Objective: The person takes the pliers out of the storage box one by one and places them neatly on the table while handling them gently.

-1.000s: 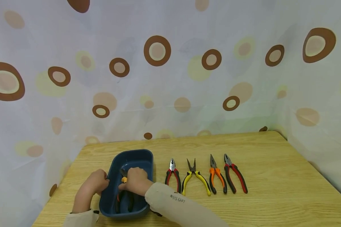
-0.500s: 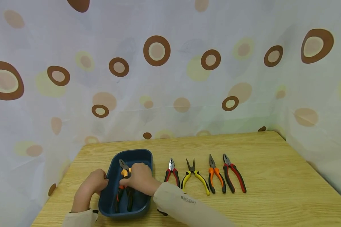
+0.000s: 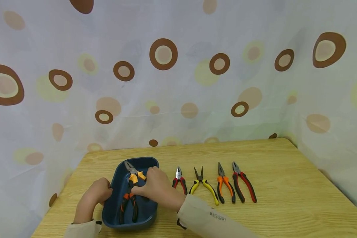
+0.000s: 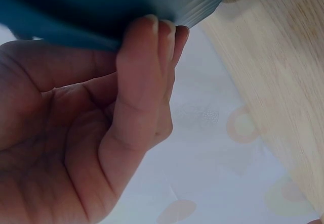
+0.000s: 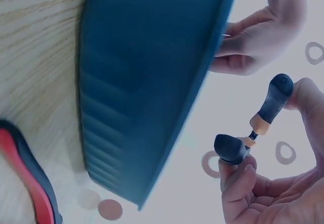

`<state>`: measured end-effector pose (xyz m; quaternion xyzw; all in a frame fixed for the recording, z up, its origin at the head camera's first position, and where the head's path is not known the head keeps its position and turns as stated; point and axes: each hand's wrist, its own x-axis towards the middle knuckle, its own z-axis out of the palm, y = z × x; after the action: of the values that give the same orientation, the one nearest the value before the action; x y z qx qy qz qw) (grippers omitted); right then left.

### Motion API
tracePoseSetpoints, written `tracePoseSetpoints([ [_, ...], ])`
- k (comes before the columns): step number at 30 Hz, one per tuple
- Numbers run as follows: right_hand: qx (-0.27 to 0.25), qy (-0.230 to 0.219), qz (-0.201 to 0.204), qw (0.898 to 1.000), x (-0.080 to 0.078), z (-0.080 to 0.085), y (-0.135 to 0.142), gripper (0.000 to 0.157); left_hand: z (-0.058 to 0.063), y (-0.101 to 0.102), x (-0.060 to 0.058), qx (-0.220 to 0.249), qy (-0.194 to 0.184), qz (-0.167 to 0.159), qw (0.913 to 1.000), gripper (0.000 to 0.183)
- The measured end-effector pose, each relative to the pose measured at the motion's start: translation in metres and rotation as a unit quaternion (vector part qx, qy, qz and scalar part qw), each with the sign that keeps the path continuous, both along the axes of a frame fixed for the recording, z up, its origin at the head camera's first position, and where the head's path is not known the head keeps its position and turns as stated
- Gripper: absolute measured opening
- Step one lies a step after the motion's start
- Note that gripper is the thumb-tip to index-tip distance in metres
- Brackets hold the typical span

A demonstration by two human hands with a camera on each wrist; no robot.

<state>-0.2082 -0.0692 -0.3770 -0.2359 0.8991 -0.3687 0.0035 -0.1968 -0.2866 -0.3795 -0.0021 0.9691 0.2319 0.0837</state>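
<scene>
My left hand (image 3: 97, 191) grips the left rim of a dark blue plastic bin (image 3: 131, 227). In the left wrist view, the fingers of that hand (image 4: 126, 113) lie against the bin's wall. Above the bin, my right hand (image 3: 160, 188) holds pliers with yellow-orange and black handles (image 3: 133, 178), their metal head pointing away and to the left. The right wrist view shows its thumb and fingers on the two spread handles (image 5: 276, 100). Inside the bin lie pliers with red-orange and black handles (image 3: 134, 206), their head partly hidden by the held pliers.
Right of the bin, several pliers lie in a row on the wooden table (image 3: 285, 188): small red-black pliers (image 3: 183, 185), yellow-black pliers (image 3: 211, 190), orange-black pliers (image 3: 221, 185) and larger red-black pliers (image 3: 247, 185). A patterned sheet (image 3: 190, 86) hangs behind.
My right hand has lifted the yellow-orange-handled pliers and drawn them slightly right, uncovering more of the red-orange-handled pair below. My left hand keeps its grip on the rim.
</scene>
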Motion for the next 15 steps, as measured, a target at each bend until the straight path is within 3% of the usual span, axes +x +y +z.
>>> tracePoseSetpoints([
  [6, -0.034, -0.009, -0.011, 0.999, 0.009, 0.01, 0.018, 0.038, 0.001, 0.002, 0.001, 0.006, -0.003, 0.007, 1.0, 0.024],
  [15, -0.019, 0.022, -0.049, 0.998, 0.015, 0.016, 0.048, 0.046, -0.001, 0.0, -0.001, 0.016, -0.011, 0.002, 0.9998, 0.031],
])
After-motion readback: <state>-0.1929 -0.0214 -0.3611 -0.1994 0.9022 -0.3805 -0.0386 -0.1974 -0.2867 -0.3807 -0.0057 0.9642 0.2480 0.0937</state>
